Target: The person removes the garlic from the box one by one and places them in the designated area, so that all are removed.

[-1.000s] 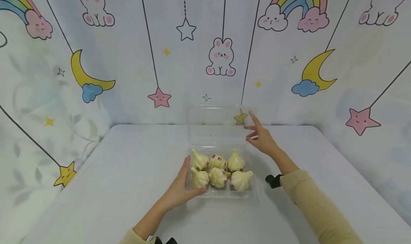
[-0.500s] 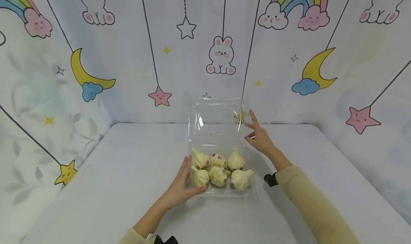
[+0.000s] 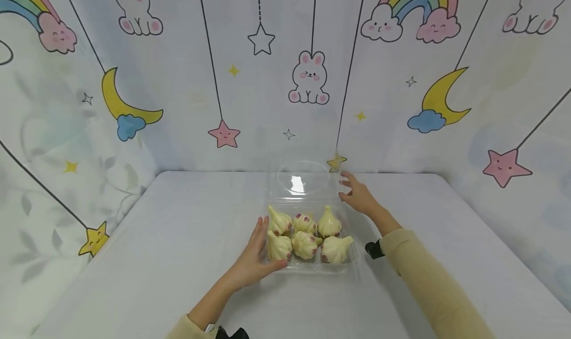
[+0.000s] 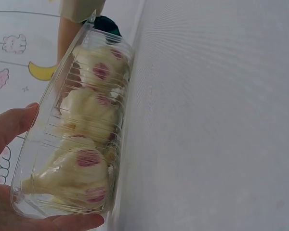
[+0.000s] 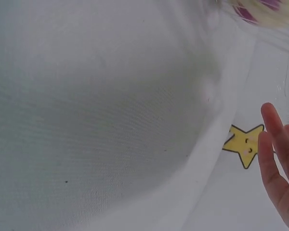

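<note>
Several cream-coloured garlic bulbs with purple patches [image 3: 305, 245] sit in two rows in a clear plastic box [image 3: 308, 268]. Its hinged transparent lid [image 3: 285, 190] stands raised at the back. My left hand [image 3: 250, 264] holds the box at its near left corner, thumb at the front and fingers along the left side. In the left wrist view, garlic bulbs [image 4: 89, 115] show through the box's ribbed wall. Beside the lid's right edge is my right hand [image 3: 359, 195], its fingers partly extended; whether they touch the lid cannot be told.
The box stands on a white-covered table [image 3: 187, 230]. Behind it rises a pale backdrop [image 3: 178, 91] printed with stars, moons and rabbits. Black wrist cameras [image 3: 374, 250] sit at both sleeves.
The raised lid has changed its tilt, and the glare on it has shifted. My right hand has lowered slightly, its index finger less straight than before. My left hand keeps its place on the box.
</note>
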`<move>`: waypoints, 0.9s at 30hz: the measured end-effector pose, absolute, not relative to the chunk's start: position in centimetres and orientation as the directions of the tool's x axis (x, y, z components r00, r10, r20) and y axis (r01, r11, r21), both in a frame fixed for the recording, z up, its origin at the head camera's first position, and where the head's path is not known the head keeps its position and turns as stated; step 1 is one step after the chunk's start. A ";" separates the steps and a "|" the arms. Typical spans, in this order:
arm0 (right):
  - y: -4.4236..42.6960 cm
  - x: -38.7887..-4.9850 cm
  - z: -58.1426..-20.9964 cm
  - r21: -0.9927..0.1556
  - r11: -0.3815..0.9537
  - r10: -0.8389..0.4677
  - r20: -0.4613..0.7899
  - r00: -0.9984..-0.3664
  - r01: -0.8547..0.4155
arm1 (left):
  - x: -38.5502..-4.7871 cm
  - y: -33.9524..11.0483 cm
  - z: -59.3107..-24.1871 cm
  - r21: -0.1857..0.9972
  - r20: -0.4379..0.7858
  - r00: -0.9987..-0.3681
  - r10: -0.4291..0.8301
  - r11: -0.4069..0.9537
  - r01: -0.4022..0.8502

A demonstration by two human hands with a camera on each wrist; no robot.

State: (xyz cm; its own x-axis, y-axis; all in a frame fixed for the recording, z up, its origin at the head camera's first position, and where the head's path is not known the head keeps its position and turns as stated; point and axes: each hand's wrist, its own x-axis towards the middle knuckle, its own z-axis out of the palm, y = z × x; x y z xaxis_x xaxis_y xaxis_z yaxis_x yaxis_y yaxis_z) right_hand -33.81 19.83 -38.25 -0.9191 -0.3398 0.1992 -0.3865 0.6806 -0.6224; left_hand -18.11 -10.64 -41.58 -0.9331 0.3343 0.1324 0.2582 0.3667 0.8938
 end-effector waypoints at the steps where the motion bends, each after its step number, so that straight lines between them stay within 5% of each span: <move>1: 19.8 -33.9 -38.3 -0.627 0.680 -0.344 0.185 -0.921 -0.380 | -18.1 -10.6 -41.6 0.894 0.128 -0.934 0.334 0.369 0.255; 13: 19.5 -34.2 -39.1 -0.595 0.743 -0.362 0.027 -0.932 -0.306 | -18.3 -10.8 -41.6 0.893 0.135 -0.928 0.347 0.363 0.265; 27: 20.1 -34.2 -39.4 -0.543 0.751 -0.411 0.059 -0.910 -0.374 | -18.3 -10.9 -41.6 0.883 0.148 -0.926 0.346 0.376 0.282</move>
State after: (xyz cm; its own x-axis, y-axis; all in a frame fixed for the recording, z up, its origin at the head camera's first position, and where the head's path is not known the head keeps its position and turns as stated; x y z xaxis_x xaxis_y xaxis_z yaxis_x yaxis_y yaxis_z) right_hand -34.15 20.08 -39.41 -0.9099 -0.4107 0.0588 -0.3743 0.7514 -0.5434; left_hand -18.28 -10.93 -41.59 -0.9263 0.3463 0.1481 0.2817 0.3760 0.8828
